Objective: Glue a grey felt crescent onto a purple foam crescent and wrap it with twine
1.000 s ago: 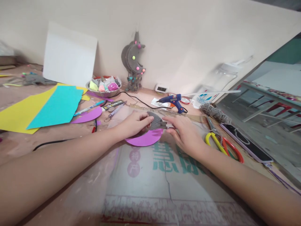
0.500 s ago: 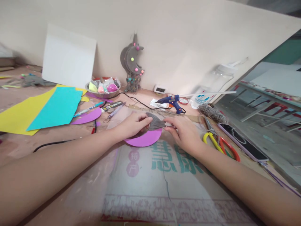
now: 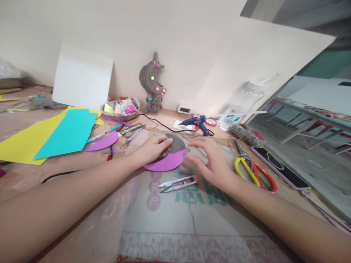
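Observation:
My left hand (image 3: 153, 148) is closed on a purple disc (image 3: 170, 162), thumb on top. Grey yarn (image 3: 178, 143) covers the upper part of the disc, and a short end sticks out at its right edge. My right hand (image 3: 211, 159), slightly blurred, is just right of the disc with fingers apart and nothing in them. In front of the disc lies a pair of pink-handled thread snips (image 3: 189, 181), blades pointing left. They rest on a printed, plastic-covered sheet (image 3: 164, 223), and a loose strand of yarn (image 3: 193, 219) trails below them.
A blue glue gun (image 3: 196, 121) stands behind my hands. Yellow-and-red-handled scissors (image 3: 245, 160), a yarn bundle (image 3: 244, 134) and a phone (image 3: 279, 166) are at right. Yellow (image 3: 16, 140) and turquoise sheets (image 3: 67, 133) lie left, near a bowl (image 3: 120, 116). A moon ornament (image 3: 152, 78) hangs behind.
My right hand has drawn away from the disc and opened. The thread snips now lie in front of the disc, where none lay before. My left hand keeps its hold.

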Tool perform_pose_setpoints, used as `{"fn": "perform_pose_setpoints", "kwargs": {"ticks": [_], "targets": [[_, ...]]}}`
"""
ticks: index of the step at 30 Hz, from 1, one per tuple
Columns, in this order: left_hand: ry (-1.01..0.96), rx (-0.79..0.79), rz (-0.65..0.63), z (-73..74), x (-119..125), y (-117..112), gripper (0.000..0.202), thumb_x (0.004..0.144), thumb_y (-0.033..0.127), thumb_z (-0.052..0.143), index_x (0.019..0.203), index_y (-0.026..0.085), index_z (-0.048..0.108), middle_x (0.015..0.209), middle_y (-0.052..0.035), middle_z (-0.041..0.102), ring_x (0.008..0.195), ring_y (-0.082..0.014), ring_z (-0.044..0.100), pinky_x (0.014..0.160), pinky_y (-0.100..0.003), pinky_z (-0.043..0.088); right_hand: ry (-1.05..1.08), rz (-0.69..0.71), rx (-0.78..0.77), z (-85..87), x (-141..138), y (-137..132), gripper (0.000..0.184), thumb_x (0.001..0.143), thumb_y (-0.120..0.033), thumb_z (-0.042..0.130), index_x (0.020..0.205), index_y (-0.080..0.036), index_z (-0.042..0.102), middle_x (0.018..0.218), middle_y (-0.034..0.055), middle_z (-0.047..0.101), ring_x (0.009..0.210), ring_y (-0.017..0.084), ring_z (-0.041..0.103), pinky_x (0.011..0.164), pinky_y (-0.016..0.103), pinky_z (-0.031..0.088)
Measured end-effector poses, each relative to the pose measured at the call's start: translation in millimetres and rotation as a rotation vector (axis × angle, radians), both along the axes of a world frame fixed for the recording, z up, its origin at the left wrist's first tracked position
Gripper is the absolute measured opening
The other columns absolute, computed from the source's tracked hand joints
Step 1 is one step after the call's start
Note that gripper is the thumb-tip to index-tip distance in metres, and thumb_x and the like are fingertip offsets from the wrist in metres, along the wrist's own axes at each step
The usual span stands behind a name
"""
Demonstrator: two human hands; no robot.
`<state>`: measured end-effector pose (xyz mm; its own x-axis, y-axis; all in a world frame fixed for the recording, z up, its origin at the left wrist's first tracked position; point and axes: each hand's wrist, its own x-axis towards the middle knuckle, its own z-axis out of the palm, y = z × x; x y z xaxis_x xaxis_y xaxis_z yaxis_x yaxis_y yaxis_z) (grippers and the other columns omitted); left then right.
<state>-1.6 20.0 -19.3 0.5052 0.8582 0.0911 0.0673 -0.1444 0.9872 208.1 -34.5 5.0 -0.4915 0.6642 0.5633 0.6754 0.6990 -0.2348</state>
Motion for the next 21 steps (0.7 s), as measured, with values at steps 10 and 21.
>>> {"fn": "perform_pose_setpoints", "kwargs": {"ticks": [10, 21], "targets": [[0.052, 0.036, -0.001, 1.3, 0.9, -2.4, 0.037, 0.087, 0.045, 0.045, 0.065, 0.016, 0.046, 0.050, 0.0048, 0.044, 0.045, -0.0065, 0.040, 0.048, -0.021, 0.031, 0.282, -0.083, -0.412, -10.1, -7.0, 15.6, 0.016, 0.083, -0.032, 0.054, 0.084, -0.020, 0.064, 0.096, 0.0051, 0.066, 0.095, 0.019, 0.060, 0.091, 0.037, 0.043], [0.070, 0.046, -0.008, 1.5, 1.9, -2.3, 0.037, 0.085, 0.047, 0.048, 0.064, 0.016, 0.047, 0.050, 0.0047, 0.045, 0.046, -0.0068, 0.041, 0.047, -0.020, 0.031, 0.274, -0.069, -0.439, -11.1, -5.5, 13.4, 0.024, 0.088, -0.035, 0.046, 0.082, -0.020, 0.063, 0.091, 0.0037, 0.066, 0.091, 0.019, 0.060, 0.088, 0.034, 0.044]]}}
